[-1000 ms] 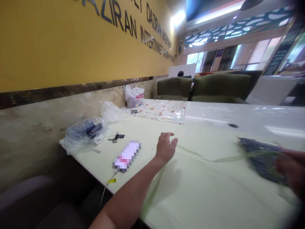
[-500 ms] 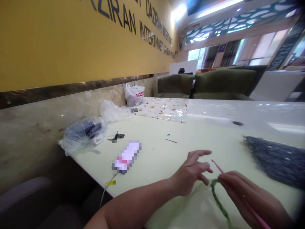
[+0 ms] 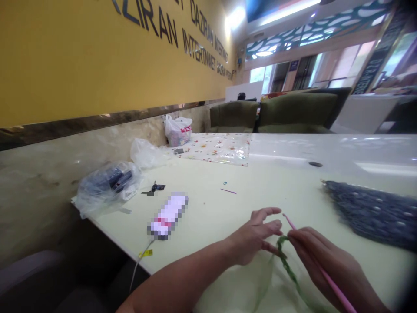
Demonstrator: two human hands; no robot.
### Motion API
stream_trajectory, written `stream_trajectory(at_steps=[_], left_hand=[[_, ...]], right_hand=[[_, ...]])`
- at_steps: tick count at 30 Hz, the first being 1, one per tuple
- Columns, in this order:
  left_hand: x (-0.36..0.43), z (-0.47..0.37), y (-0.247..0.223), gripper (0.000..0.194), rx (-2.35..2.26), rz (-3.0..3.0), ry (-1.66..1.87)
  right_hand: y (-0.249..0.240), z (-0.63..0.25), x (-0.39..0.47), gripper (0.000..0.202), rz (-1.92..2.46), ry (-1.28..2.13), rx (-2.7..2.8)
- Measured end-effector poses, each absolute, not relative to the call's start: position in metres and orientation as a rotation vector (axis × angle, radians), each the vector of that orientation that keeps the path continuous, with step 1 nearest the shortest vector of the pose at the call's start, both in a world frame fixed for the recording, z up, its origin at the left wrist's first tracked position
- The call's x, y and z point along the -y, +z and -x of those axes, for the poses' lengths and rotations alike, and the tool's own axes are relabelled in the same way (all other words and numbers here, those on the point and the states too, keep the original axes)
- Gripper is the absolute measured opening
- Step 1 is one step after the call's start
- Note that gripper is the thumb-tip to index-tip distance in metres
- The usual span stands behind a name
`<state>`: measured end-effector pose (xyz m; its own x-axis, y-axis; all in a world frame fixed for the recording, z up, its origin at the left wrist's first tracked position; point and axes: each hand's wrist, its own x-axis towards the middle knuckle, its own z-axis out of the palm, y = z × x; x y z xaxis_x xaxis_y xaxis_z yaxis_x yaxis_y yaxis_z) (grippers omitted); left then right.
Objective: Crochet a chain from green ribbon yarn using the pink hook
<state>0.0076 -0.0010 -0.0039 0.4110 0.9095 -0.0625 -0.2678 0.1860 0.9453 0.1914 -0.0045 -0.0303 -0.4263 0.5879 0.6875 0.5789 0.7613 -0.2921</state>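
The right hand (image 3: pixel 329 265) holds a long, slim pink crochet hook (image 3: pixel 337 289) between its thumb and fingers, the small hooked tip pointing up and away over the table (image 3: pixel 260 187), whose top is pale and greenish. The left hand (image 3: pixel 252 239) is beside it with its fingers spread and slightly curled toward the hook's tip; its lower fingers meet the green twisted cord of yarn (image 3: pixel 290 273), which runs from the right hand's fingertips down toward the near edge of the view. A thin, blurred green strand (image 3: pixel 265 278) hangs below the left hand. Well to the right of both hands lies a dark grey-blue knitted piece dotted with pale beads (image 3: pixel 374 213). Beyond the hands, a thin purple stick (image 3: pixel 228 191) lies near a small blue ring (image 3: pixel 224 183). To the left, a phone with a pixelated screen (image 3: pixel 168 216) has a white cable (image 3: pixel 136 267) running off the table edge, and black keys (image 3: pixel 158 187) lie just beyond it. A clear plastic bag with dark items inside (image 3: pixel 107 184) sits by the marble wall, and a white plastic bag with red print (image 3: pixel 178 130) stands farther back beside a clear patterned sheet (image 3: pixel 218 148).
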Motion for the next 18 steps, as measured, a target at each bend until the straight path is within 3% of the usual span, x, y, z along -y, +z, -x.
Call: stream_trajectory(at_steps=[5, 18], left_hand=[[-0.002, -0.009, -0.007, 0.058, -0.657, -0.802, 1.015], [-0.005, -0.008, 0.003, 0.031, -0.510, -0.618, 1.191]], right_hand=[[-0.031, -0.192, 0.003, 0.017, 0.872, 0.022, 2.106], [-0.029, -0.185, 0.005, 0.016, 0.910, 0.125, 2.127]])
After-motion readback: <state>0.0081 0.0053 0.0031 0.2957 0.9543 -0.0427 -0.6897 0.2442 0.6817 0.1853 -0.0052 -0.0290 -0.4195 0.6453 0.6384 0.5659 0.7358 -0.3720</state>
